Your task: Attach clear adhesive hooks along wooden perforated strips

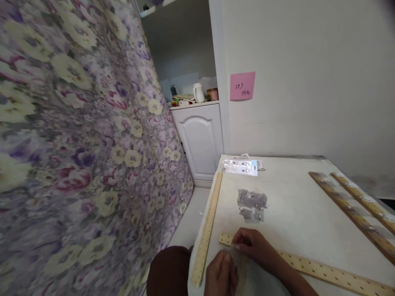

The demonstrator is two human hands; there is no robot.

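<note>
Near the front edge of the white table, my left hand (pixel 220 272) is closed, its fingers pinching a small translucent plastic piece (pixel 237 251). My right hand (pixel 253 246) meets it from the right, thumb and fingers pinched at the same plastic; what is inside it is too blurred to make out. Under my right hand and forearm runs a light wooden strip with holes (pixel 311 265), partly hidden. Beyond the hands lies a loose pile of small grey see-through packets (pixel 251 199) with shiny metal bits.
Another holed wooden strip (pixel 208 228) lies along the table's left edge. Clear packaging with metal pieces (pixel 240 167) rests at the back left. Two wooden strips (pixel 352 209) with packets on them lie at the right. A floral curtain (pixel 92 144) hangs on the left.
</note>
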